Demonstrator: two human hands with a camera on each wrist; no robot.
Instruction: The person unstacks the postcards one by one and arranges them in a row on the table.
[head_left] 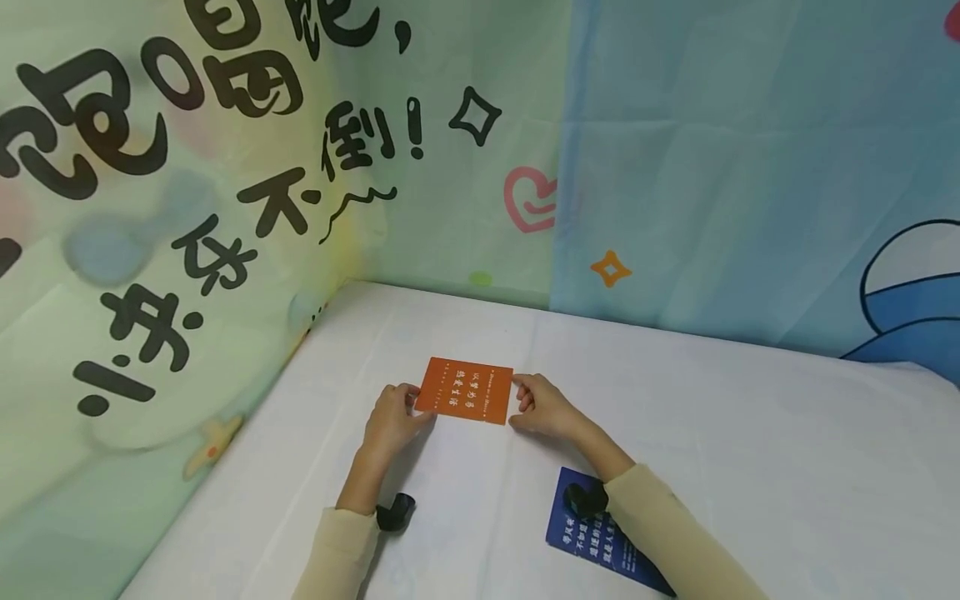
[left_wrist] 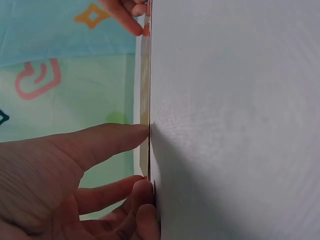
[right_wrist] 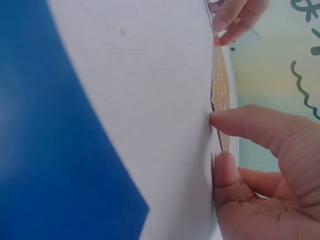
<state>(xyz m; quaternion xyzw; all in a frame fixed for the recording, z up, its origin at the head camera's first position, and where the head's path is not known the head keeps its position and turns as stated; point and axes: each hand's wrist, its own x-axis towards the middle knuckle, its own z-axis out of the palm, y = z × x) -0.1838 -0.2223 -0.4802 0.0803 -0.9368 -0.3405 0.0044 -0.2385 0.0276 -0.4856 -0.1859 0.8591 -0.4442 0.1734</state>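
Observation:
An orange card (head_left: 465, 390) with white lettering lies at the middle of the white table. At its left end, my left hand (head_left: 392, 421) holds the edge, thumb at the near corner and index finger farther up. My right hand (head_left: 551, 408) holds the right end, with index finger at the far corner and thumb at the near one. From the right wrist view the card (right_wrist: 220, 82) appears as a thin strip between both hands. Under my right forearm is a blue card (head_left: 570, 529) with white lettering, partly covered by the sleeve and wrist camera.
White cloth covers the table (head_left: 750, 467). A printed green and yellow backdrop (head_left: 112, 250) rises along the left side, and a blue one (head_left: 712, 167) stands behind. Black cameras sit at the left wrist (head_left: 396, 512) and right wrist (head_left: 583, 500).

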